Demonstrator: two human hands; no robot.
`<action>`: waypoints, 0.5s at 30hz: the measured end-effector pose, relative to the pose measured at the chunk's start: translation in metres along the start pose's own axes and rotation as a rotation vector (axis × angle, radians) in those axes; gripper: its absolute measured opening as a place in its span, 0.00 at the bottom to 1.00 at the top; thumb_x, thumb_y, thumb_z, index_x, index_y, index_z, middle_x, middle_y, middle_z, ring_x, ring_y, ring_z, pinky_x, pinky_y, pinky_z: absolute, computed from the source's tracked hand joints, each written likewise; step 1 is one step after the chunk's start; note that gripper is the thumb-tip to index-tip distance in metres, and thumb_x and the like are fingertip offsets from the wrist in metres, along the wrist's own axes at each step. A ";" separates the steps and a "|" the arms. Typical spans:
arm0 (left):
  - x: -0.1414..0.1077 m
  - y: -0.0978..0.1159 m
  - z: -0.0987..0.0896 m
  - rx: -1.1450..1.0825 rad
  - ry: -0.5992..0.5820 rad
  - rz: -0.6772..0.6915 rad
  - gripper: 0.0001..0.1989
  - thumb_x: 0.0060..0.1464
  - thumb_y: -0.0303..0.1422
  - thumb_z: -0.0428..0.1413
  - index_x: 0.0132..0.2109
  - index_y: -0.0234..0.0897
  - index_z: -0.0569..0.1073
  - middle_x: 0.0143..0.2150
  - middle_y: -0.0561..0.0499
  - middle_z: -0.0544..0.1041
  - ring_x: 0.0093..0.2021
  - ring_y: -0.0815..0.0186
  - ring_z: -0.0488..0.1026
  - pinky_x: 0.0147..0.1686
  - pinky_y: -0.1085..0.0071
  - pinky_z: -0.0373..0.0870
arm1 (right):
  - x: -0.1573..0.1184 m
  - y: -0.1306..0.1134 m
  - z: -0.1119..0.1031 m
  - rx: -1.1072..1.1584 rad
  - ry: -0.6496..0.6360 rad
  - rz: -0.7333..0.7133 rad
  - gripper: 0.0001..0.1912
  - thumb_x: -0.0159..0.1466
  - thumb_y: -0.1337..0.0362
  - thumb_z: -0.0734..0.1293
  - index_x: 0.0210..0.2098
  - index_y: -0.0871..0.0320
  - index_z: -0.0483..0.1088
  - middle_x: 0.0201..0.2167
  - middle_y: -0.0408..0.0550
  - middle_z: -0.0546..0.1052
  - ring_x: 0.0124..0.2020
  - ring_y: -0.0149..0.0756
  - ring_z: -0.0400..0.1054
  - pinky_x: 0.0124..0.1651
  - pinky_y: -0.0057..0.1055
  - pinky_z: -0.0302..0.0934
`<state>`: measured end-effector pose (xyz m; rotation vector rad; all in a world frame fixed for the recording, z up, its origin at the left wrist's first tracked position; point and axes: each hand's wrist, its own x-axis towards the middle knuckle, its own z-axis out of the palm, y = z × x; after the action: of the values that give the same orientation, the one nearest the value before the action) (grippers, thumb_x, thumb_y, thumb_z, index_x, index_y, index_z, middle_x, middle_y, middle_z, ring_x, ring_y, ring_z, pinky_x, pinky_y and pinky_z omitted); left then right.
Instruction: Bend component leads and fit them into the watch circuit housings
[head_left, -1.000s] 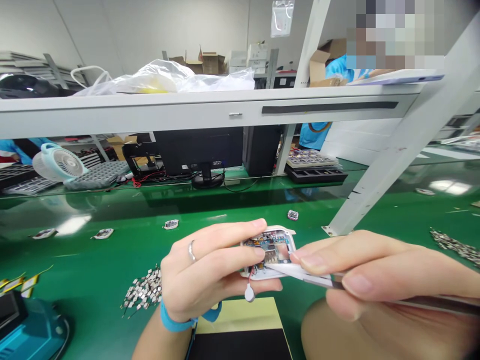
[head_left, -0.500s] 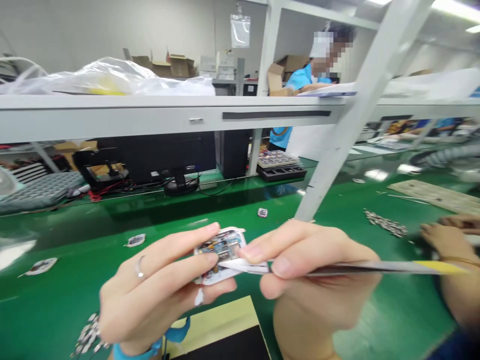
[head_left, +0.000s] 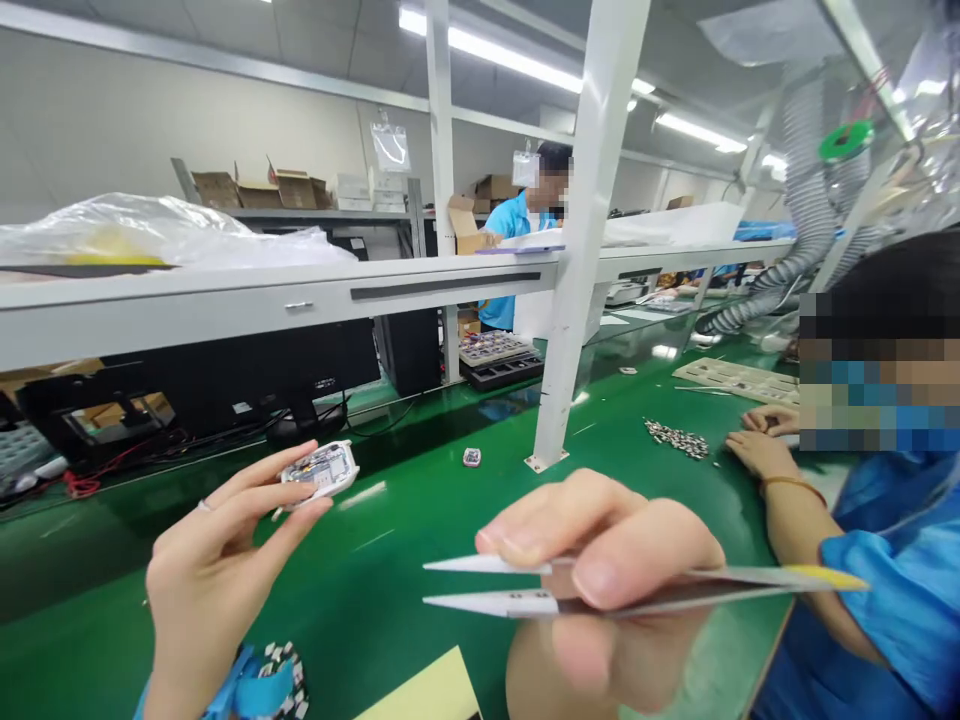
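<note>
Fingers of my left hand (head_left: 240, 497) pinch a white-framed device with exposed circuit board (head_left: 321, 470) by its edges, up off the tabletop. Fingers of my right hand (head_left: 600, 540) grip steel tweezers (head_left: 495, 604), blades apart, nothing between the tips. Device lies up-left of the tips, long axis near level, left hand nearer. Below, green tabletop (head_left: 420, 535); further right, a co-worker's hands (head_left: 763, 452) beside a pile of tiny components (head_left: 676, 438).
</note>
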<state>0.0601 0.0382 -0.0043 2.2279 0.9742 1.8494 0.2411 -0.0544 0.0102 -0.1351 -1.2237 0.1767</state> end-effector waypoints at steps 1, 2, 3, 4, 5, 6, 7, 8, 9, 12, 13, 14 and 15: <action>0.004 -0.009 0.003 -0.015 -0.016 -0.069 0.04 0.44 0.35 0.59 0.29 0.39 0.73 0.41 0.53 0.76 0.33 0.65 0.74 0.17 0.77 0.64 | 0.001 -0.003 -0.006 -0.011 -0.004 -0.034 0.10 0.53 0.69 0.70 0.36 0.58 0.71 0.31 0.45 0.75 0.29 0.31 0.71 0.31 0.23 0.70; 0.007 -0.020 0.008 -0.039 -0.044 -0.145 0.06 0.44 0.36 0.58 0.28 0.38 0.73 0.41 0.52 0.76 0.36 0.64 0.74 0.22 0.76 0.69 | 0.002 -0.005 -0.012 -0.021 -0.025 -0.059 0.10 0.54 0.68 0.69 0.36 0.58 0.70 0.32 0.45 0.75 0.30 0.31 0.72 0.32 0.22 0.71; 0.010 -0.035 0.014 -0.081 -0.093 -0.222 0.09 0.43 0.38 0.58 0.28 0.37 0.73 0.41 0.50 0.76 0.38 0.61 0.74 0.29 0.74 0.72 | 0.003 -0.007 -0.018 -0.034 -0.066 -0.080 0.10 0.55 0.68 0.68 0.37 0.58 0.70 0.33 0.45 0.75 0.31 0.31 0.72 0.33 0.22 0.71; 0.012 -0.052 0.021 -0.126 -0.170 -0.296 0.12 0.41 0.41 0.59 0.28 0.36 0.72 0.41 0.48 0.76 0.40 0.59 0.74 0.35 0.71 0.73 | 0.004 -0.008 -0.024 -0.049 -0.108 -0.091 0.09 0.56 0.68 0.67 0.38 0.57 0.69 0.34 0.44 0.75 0.32 0.31 0.71 0.34 0.23 0.71; 0.013 -0.071 0.029 -0.139 -0.250 -0.380 0.15 0.38 0.42 0.60 0.30 0.35 0.72 0.41 0.46 0.76 0.41 0.57 0.74 0.38 0.68 0.73 | 0.005 -0.009 -0.028 -0.065 -0.131 -0.098 0.09 0.57 0.67 0.66 0.39 0.56 0.68 0.35 0.44 0.74 0.33 0.31 0.71 0.35 0.23 0.71; 0.011 -0.091 0.037 -0.135 -0.323 -0.480 0.18 0.36 0.43 0.61 0.33 0.34 0.72 0.40 0.45 0.76 0.40 0.56 0.74 0.39 0.66 0.73 | 0.006 -0.011 -0.032 -0.082 -0.121 -0.110 0.09 0.58 0.67 0.66 0.39 0.56 0.68 0.35 0.43 0.74 0.34 0.30 0.71 0.36 0.23 0.71; 0.007 -0.112 0.046 -0.145 -0.389 -0.571 0.21 0.36 0.43 0.61 0.37 0.33 0.72 0.40 0.43 0.77 0.41 0.55 0.74 0.40 0.64 0.72 | 0.007 -0.012 -0.034 -0.100 -0.081 -0.123 0.08 0.58 0.67 0.66 0.39 0.56 0.67 0.35 0.42 0.74 0.34 0.28 0.71 0.36 0.22 0.71; 0.001 -0.132 0.053 -0.177 -0.413 -0.650 0.24 0.36 0.44 0.61 0.39 0.32 0.71 0.41 0.42 0.76 0.43 0.54 0.73 0.42 0.63 0.71 | 0.008 -0.013 -0.035 -0.114 -0.002 -0.139 0.08 0.58 0.66 0.66 0.38 0.56 0.67 0.34 0.41 0.74 0.34 0.27 0.70 0.37 0.20 0.70; -0.006 -0.151 0.059 -0.197 -0.424 -0.698 0.26 0.35 0.44 0.60 0.41 0.31 0.70 0.42 0.41 0.76 0.45 0.55 0.72 0.44 0.64 0.70 | 0.009 -0.015 -0.035 -0.131 0.069 -0.157 0.07 0.58 0.66 0.67 0.37 0.57 0.67 0.33 0.40 0.74 0.33 0.25 0.70 0.36 0.18 0.70; -0.028 -0.191 0.067 -0.097 -0.453 -0.752 0.29 0.35 0.44 0.60 0.43 0.28 0.68 0.41 0.38 0.76 0.44 0.55 0.73 0.44 0.65 0.70 | 0.011 -0.019 -0.041 -0.191 0.189 -0.212 0.05 0.57 0.67 0.67 0.34 0.57 0.68 0.31 0.38 0.74 0.31 0.23 0.69 0.34 0.16 0.69; -0.033 -0.199 0.068 -0.055 -0.465 -0.759 0.29 0.34 0.44 0.60 0.42 0.27 0.68 0.39 0.37 0.76 0.43 0.55 0.73 0.43 0.65 0.71 | 0.010 -0.020 -0.046 -0.211 0.189 -0.234 0.05 0.57 0.66 0.67 0.34 0.56 0.68 0.30 0.38 0.74 0.30 0.23 0.68 0.32 0.17 0.69; -0.036 -0.205 0.068 -0.011 -0.483 -0.766 0.28 0.34 0.42 0.61 0.41 0.27 0.68 0.37 0.38 0.77 0.41 0.55 0.74 0.42 0.65 0.71 | 0.009 -0.019 -0.053 -0.237 0.175 -0.248 0.05 0.57 0.65 0.67 0.34 0.54 0.68 0.29 0.37 0.73 0.28 0.24 0.67 0.30 0.18 0.69; -0.037 -0.208 0.068 0.035 -0.507 -0.767 0.27 0.33 0.41 0.62 0.40 0.27 0.68 0.35 0.39 0.77 0.39 0.55 0.75 0.40 0.65 0.72 | 0.007 -0.018 -0.062 -0.267 0.184 -0.238 0.06 0.57 0.62 0.67 0.35 0.52 0.68 0.27 0.35 0.72 0.26 0.24 0.66 0.27 0.19 0.69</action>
<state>0.0341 0.2062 -0.1477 1.7894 1.4528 0.8962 0.3033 -0.0713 -0.0005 -0.2310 -1.0658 -0.2037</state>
